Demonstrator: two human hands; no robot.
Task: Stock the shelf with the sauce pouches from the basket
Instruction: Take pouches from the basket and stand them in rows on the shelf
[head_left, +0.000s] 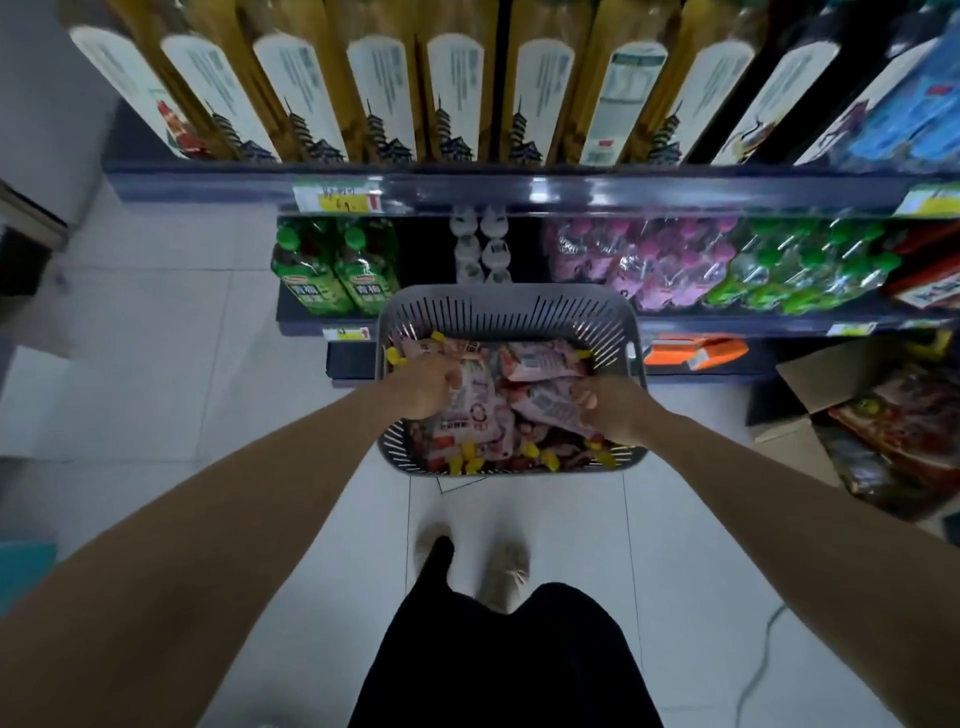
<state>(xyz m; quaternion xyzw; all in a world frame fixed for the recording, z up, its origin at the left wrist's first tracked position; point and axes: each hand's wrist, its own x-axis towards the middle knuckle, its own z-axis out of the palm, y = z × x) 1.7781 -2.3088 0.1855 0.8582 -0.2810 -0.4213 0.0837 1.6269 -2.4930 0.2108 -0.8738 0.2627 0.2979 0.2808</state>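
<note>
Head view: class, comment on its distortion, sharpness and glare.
Head view: wide-angle bending fans the tall packets outward; edges are soft, while the hands and basket are fairly sharp; glare streaks the shelf rail.

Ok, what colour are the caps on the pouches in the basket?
Yellow caps on pink-and-red pouches, in the grey basket; head view.
</note>
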